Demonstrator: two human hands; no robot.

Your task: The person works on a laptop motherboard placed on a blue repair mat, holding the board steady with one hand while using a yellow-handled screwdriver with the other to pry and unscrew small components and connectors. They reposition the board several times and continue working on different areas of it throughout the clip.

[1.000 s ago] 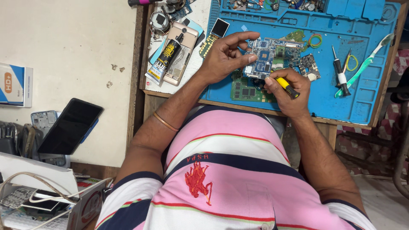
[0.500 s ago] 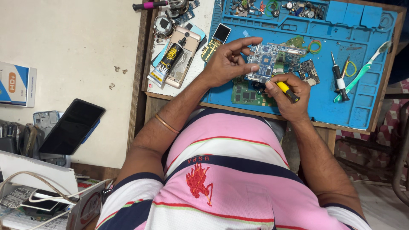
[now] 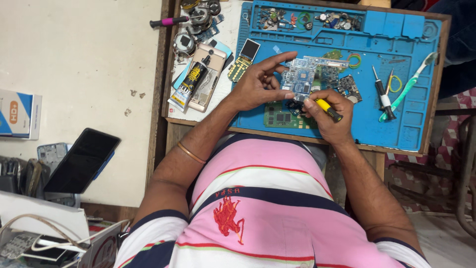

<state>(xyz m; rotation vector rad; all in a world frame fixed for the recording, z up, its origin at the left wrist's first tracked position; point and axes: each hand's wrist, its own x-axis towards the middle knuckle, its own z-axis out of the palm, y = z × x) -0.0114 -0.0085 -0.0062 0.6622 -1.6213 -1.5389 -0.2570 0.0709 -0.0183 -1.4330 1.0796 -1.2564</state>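
My left hand (image 3: pixel 258 85) holds a blue circuit board (image 3: pixel 299 79) above the blue work mat (image 3: pixel 401 126), index finger stretched over the board's top edge. My right hand (image 3: pixel 329 111) grips a small yellow-handled screwdriver (image 3: pixel 327 109), its tip at the board's lower edge. A green circuit board (image 3: pixel 281 117) lies on the mat just under my hands. More small boards (image 3: pixel 347 85) lie to the right of the held board.
A black glue tube (image 3: pixel 191 82) rests on a gold phone (image 3: pixel 210 74) at the left. A small keypad phone (image 3: pixel 244 59), a pink-handled screwdriver (image 3: pixel 168 21), a green toothbrush (image 3: pixel 409 87), a black tool (image 3: pixel 383 94) and parts compartments (image 3: pixel 307 20) surround the mat. A dark phone (image 3: pixel 82 159) lies far left.
The view has shifted slightly, so the bench sits lower in the picture. My hands keep the same hold on the board and screwdriver, with only small finger movement.
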